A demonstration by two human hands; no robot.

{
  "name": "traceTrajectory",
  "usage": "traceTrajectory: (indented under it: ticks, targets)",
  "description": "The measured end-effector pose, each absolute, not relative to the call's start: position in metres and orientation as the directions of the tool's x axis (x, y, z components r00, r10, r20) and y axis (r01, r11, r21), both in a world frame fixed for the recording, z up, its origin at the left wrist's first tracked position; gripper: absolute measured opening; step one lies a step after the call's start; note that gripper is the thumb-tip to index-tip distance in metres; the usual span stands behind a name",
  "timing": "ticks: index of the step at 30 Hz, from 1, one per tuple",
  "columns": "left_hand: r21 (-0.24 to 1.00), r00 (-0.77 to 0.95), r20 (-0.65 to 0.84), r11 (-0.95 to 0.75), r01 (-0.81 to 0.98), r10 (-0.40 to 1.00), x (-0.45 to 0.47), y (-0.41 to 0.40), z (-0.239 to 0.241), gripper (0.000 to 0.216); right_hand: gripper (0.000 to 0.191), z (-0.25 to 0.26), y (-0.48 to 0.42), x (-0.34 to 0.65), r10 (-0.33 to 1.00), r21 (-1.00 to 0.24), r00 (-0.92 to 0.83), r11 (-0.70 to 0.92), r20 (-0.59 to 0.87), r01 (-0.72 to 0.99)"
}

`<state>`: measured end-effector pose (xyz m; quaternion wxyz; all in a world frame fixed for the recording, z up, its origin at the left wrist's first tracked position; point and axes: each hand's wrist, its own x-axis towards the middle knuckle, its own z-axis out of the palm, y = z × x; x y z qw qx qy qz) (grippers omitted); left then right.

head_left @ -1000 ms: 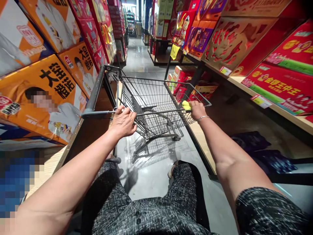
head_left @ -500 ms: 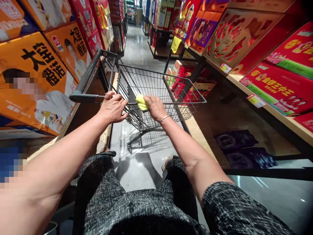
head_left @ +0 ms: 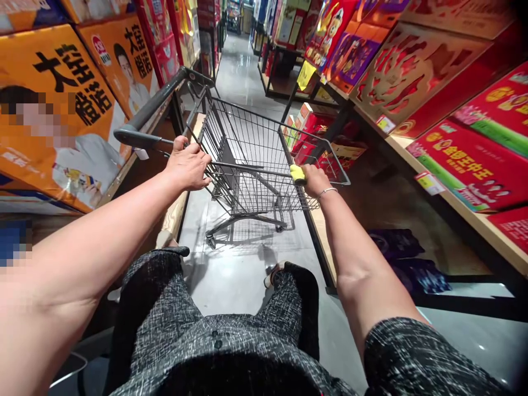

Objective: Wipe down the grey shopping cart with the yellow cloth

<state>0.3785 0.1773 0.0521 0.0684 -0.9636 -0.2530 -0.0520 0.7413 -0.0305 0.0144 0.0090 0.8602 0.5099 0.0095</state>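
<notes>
Cart: wire shopping cart (head_left: 251, 143) is standing at the centre of the frame on a glossy grey floor (head_left: 243, 280), in an aisle running toward the top edge.
Handle: dark grey handle bar (head_left: 150, 115) is slanting along the cart's left side, from centre left toward the upper middle.
Left hand: left hand (head_left: 187, 165) is gripping the cart's top rim wire just right of the handle bar's near end, fingers curling over the wire.
Right hand: right hand (head_left: 317, 180) is closing around a yellow cloth (head_left: 297, 174) and pressing it onto the rim at the cart's near right corner; a thin bracelet (head_left: 328, 191) is sitting on the wrist.
Cloth and hand: the cloth is poking out on the left of the fingers, touching both the hand and the rim wire.
Left of frame: orange boxes (head_left: 70, 93) are leaning on a wooden shelf.
Right of frame: red gift boxes (head_left: 462, 159) are lying tilted on a wooden shelf (head_left: 474, 220).
</notes>
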Motion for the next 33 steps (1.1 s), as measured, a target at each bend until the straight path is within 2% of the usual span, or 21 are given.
traceTrajectory:
  ticks: [3, 6, 11, 14, 16, 19, 22, 24, 27, 30, 33]
  targets:
    - [-0.184, 0.847, 0.112, -0.827, 0.531, 0.519, 0.387, 0.172, 0.052, 0.05, 0.051, 0.013, -0.048, 0.726, 0.869, 0.023, 0.494, -0.495, 0.04, 0.869]
    - [-0.183, 0.855, 0.089, -0.835, 0.518, 0.511, 0.405, 0.155, 0.05, 0.053, 0.054, 0.011, -0.066, 0.716, 0.868, 0.011, 0.492, -0.493, 0.068, 0.87]
    - [-0.019, 0.929, 0.0, -0.929, 0.369, 0.369, 0.437, 0.134, 0.041, 0.073, 0.063, 0.001, -0.079, 0.686, 0.877, -0.044, 0.426, -0.427, 0.223, 0.903]
    - [0.053, 0.933, 0.037, -0.933, 0.356, 0.358, 0.442, 0.136, 0.034, 0.065, 0.063, -0.019, -0.068, 0.654, 0.887, -0.023, 0.321, -0.333, 0.333, 0.943]
    - [0.104, 0.931, 0.06, -0.93, 0.353, 0.36, 0.44, 0.14, 0.031, 0.057, 0.057, -0.038, -0.056, 0.633, 0.904, -0.008, 0.256, -0.27, 0.342, 0.963]
    - [0.147, 0.93, 0.074, -0.926, 0.348, 0.361, 0.435, 0.144, 0.029, 0.055, 0.053, -0.077, -0.043, 0.608, 0.953, -0.017, 0.166, -0.168, 0.255, 0.986]
    - [0.161, 0.932, 0.095, -0.929, 0.333, 0.351, 0.434, 0.147, 0.029, 0.057, 0.053, -0.121, -0.05, 0.598, 0.992, -0.02, 0.105, -0.104, 0.073, 0.994]
    - [0.167, 0.933, 0.103, -0.931, 0.325, 0.345, 0.434, 0.147, 0.029, 0.057, 0.05, -0.148, -0.066, 0.597, 0.995, -0.013, 0.093, -0.093, -0.031, 0.996]
    - [0.163, 0.923, 0.104, -0.921, 0.353, 0.371, 0.436, 0.148, 0.03, 0.055, 0.036, -0.176, -0.093, 0.602, 0.988, -0.005, 0.109, -0.11, -0.108, 0.994]
    - [0.169, 0.907, 0.106, -0.907, 0.387, 0.407, 0.439, 0.149, 0.032, 0.053, 0.033, -0.18, -0.111, 0.611, 0.981, 0.011, 0.145, -0.145, -0.127, 0.989]
    - [0.191, 0.9, 0.096, -0.895, 0.403, 0.426, 0.441, 0.153, 0.033, 0.052, 0.045, -0.15, -0.118, 0.626, 0.981, 0.034, 0.174, -0.172, -0.084, 0.984]
